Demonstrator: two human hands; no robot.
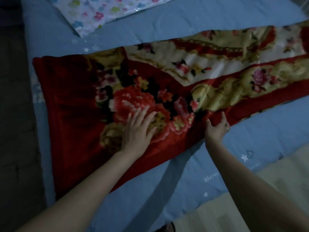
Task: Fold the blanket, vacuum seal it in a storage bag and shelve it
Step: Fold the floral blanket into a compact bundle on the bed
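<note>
A red blanket point(70, 91) with a large flower print lies folded into a long strip across the blue bed, running from the left edge off the frame at the right. My left hand point(138, 131) lies flat on the flower print, fingers spread and straight, pressing the fabric down. My right hand point(217, 128) is at the blanket's near edge, thumb and fingers curled round a raised fold of the red border. A clear storage bag point(98, 12) with coloured flowers lies flat on the bed at the top left, apart from the blanket.
The blue bed sheet point(192, 173) with small white stars covers the mattress. A dark floor point(15, 114) runs along the bed's left side. A pale floor strip point(217, 215) shows at the bottom right, below the bed's near edge.
</note>
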